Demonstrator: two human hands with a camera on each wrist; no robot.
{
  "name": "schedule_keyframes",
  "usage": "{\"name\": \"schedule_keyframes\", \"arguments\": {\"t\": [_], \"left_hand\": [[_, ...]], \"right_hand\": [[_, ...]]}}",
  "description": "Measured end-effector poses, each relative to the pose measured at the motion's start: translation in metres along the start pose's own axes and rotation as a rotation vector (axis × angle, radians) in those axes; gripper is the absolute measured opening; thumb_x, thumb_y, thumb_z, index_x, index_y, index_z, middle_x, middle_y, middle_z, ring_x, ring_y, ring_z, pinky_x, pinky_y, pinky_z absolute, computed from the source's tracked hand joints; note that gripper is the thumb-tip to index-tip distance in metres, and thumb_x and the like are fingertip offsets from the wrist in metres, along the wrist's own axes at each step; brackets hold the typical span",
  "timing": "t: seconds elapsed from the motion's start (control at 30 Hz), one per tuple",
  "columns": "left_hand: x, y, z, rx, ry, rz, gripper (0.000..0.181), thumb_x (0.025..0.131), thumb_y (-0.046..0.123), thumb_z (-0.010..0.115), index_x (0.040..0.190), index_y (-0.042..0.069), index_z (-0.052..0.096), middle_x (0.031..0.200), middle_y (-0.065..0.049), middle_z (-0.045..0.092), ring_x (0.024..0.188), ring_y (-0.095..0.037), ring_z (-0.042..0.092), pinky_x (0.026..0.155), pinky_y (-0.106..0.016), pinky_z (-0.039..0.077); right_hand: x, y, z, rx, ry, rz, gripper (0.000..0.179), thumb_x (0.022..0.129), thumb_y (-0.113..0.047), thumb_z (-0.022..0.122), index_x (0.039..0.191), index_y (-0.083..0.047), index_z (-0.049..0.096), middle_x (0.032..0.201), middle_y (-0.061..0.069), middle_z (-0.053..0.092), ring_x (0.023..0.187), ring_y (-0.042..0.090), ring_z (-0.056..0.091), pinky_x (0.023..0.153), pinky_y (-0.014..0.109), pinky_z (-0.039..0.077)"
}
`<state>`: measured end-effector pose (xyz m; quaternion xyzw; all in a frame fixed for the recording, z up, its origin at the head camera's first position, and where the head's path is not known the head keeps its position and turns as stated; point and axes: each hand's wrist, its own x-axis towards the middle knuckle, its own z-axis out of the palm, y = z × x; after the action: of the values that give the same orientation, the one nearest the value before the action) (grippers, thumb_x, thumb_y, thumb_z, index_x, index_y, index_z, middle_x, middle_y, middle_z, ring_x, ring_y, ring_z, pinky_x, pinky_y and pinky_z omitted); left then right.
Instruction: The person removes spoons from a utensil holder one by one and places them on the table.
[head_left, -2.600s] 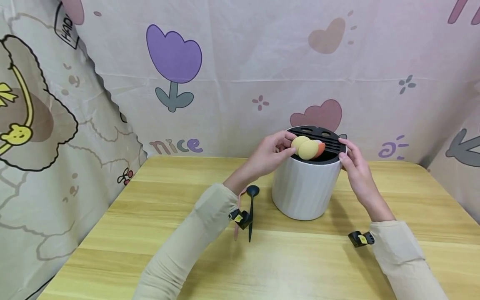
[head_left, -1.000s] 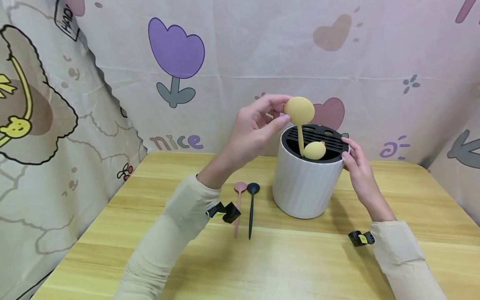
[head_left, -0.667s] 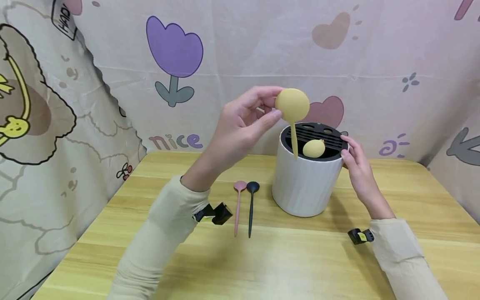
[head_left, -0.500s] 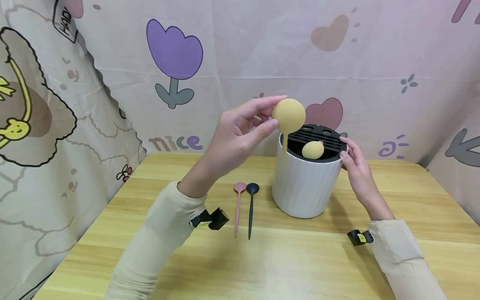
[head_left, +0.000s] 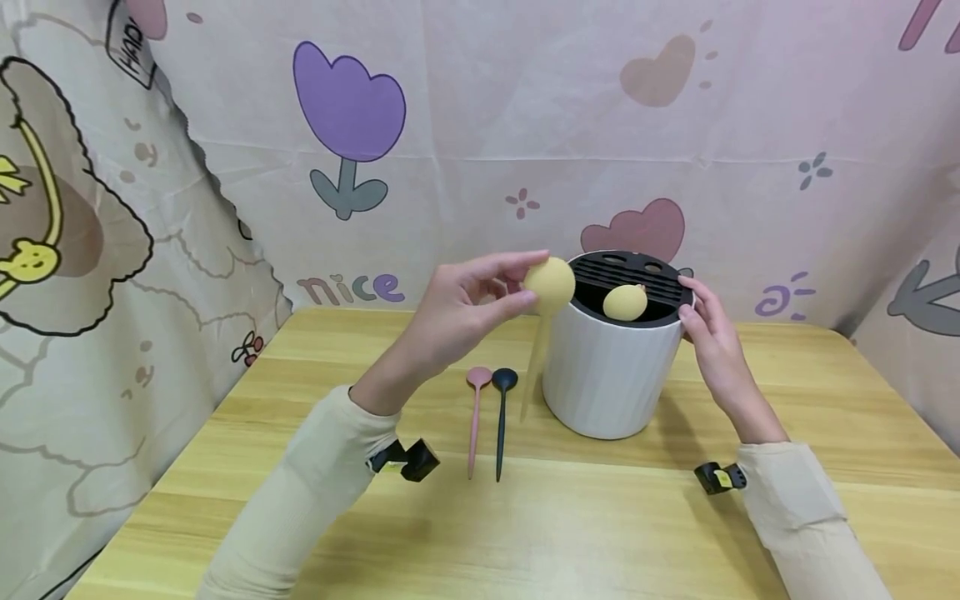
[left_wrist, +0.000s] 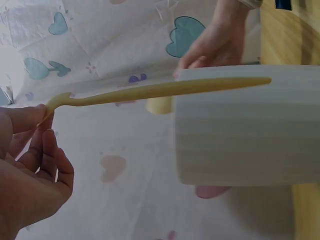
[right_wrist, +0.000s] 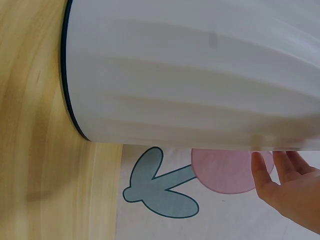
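Observation:
My left hand pinches a yellow spoon by its round bowl, between thumb and fingers. Its handle points down, outside and left of a white ribbed utensil holder. Fingertips of my right hand touch the holder's right side at the rim; the right wrist view shows them against the wall. Another yellow utensil head sticks out of the wide opening in the black slotted top. What lies deeper inside is hidden.
A pink spoon and a black spoon lie side by side on the wooden table, left of the holder. A patterned cloth hangs behind the table and along its left side.
My left hand has lifted the yellow spoon up out of the holder, then moved it left and lowered it beside the wall. My right hand has stayed at the rim.

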<state>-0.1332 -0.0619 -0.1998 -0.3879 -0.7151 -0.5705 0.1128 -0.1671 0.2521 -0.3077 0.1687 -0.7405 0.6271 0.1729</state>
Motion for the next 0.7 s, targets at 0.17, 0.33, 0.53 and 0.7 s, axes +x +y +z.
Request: {"name": "schedule_keyframes", "arguments": {"t": [0.17,0.33,0.53,0.7], "left_hand": [[-0.013,-0.018,-0.004,0.006,-0.018,-0.148,0.043,0.083,-0.006,0.070,0.126,-0.004,0.062,0.094,-0.009,0.061,0.089,-0.023,0.056,0.079,-0.031,0.048],[-0.025,-0.032,-0.009,0.011,-0.045,-0.214,0.050,0.080,-0.005,0.074,0.128,-0.002,0.060,0.097,-0.009,0.059,0.092,-0.025,0.054,0.082,-0.032,0.048],[-0.035,-0.043,-0.012,-0.027,-0.051,-0.250,0.050,0.080,-0.005,0.074,0.128,-0.002,0.060,0.098,-0.008,0.061,0.088,-0.027,0.056,0.076,-0.027,0.048],[-0.045,-0.055,-0.016,-0.089,-0.037,-0.289,0.051,0.078,-0.009,0.072,0.127,-0.007,0.058,0.098,-0.008,0.062,0.085,-0.022,0.057,0.073,-0.025,0.049]], "right_hand": [[0.001,0.000,0.001,-0.019,-0.007,0.012,0.049,0.104,-0.023,0.039,0.150,-0.008,0.030,0.145,0.024,0.034,0.116,0.004,0.045,0.086,0.014,0.039],[0.000,0.000,0.000,-0.031,-0.007,0.017,0.050,0.104,-0.023,0.039,0.151,-0.008,0.029,0.145,0.026,0.033,0.115,0.004,0.045,0.086,0.014,0.039],[0.000,0.000,-0.001,-0.023,0.002,0.005,0.048,0.104,-0.022,0.040,0.150,-0.009,0.032,0.142,0.017,0.038,0.113,0.004,0.046,0.086,0.014,0.039],[0.000,0.000,-0.001,-0.037,0.003,0.003,0.048,0.104,-0.021,0.040,0.149,-0.009,0.032,0.138,0.009,0.043,0.111,0.005,0.047,0.086,0.014,0.039]]}}
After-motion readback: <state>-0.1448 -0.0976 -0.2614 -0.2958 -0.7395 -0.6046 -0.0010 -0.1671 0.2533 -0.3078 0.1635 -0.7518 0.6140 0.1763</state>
